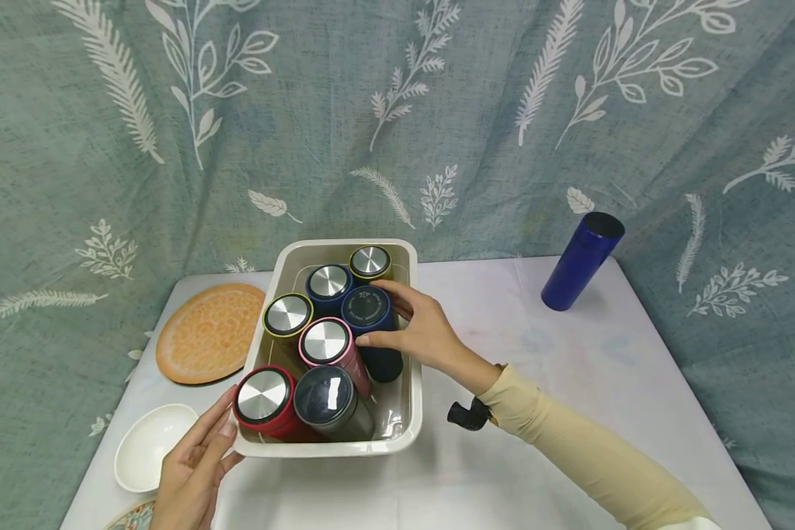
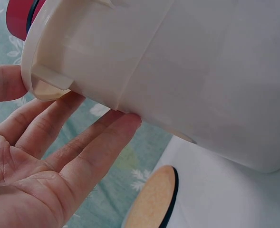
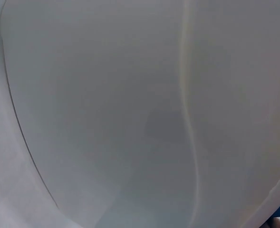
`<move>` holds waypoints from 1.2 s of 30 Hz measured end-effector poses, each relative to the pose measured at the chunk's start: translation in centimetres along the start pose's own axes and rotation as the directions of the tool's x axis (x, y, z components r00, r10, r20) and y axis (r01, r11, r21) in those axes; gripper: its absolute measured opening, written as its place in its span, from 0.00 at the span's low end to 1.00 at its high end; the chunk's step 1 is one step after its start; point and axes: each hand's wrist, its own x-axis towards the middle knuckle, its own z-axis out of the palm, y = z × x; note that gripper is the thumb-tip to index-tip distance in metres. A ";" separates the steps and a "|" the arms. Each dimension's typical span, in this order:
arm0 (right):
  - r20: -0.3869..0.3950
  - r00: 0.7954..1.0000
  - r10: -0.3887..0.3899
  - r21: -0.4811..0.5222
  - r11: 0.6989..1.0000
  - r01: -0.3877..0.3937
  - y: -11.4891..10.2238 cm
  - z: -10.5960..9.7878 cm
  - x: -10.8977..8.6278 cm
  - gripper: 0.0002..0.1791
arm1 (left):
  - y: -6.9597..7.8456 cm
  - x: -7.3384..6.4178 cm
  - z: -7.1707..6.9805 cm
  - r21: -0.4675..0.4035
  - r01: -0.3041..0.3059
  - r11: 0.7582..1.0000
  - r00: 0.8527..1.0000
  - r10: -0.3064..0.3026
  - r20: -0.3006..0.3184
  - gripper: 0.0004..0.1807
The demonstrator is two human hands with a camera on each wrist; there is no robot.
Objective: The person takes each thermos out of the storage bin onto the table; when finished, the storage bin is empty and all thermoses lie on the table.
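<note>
A cream plastic tub [image 1: 407, 434] stands on the table with several upright bottles in it. My right hand [image 1: 424, 324] reaches over its right rim and holds a dark blue bottle [image 1: 383, 362] between thumb and fingers; this bottle's top face is dark with small printed marks. Next to it stand a pink bottle [image 1: 354, 364] and a blue bottle with a silver top [image 1: 329, 281]. With my left hand [image 1: 188, 471] I grip the tub's front left corner, thumb at the rim and fingers against the outer wall, beside a red bottle [image 1: 265, 397] and a grey bottle [image 1: 331, 397].
A blue bottle [image 1: 579, 265] stands alone at the back right of the table. Left of the tub lie a round orange mat [image 1: 205, 335], a white bowl [image 1: 149, 449] and part of a patterned plate [image 1: 132, 517]. A leaf-print curtain [image 1: 305, 147] hangs behind.
</note>
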 end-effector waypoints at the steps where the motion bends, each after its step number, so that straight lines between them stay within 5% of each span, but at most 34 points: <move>1: -0.002 1.000 -0.001 0.000 1.000 0.001 0.0 0.0 0.0 0.43 | 0.0 0.0 0.0 -0.001 0.001 1.000 1.000 -0.001 0.000 0.26; 21: -0.073 0.996 -0.043 0.014 0.999 0.044 0.3 -0.8 -0.6 0.40 | -0.1 0.2 0.1 0.004 0.008 1.000 1.000 -0.008 0.016 0.26; 36: -0.090 0.974 -0.206 0.009 0.978 0.207 -4.3 -2.6 -1.0 0.39 | -0.1 0.1 0.2 -0.007 -0.010 1.000 1.000 0.010 -0.007 0.26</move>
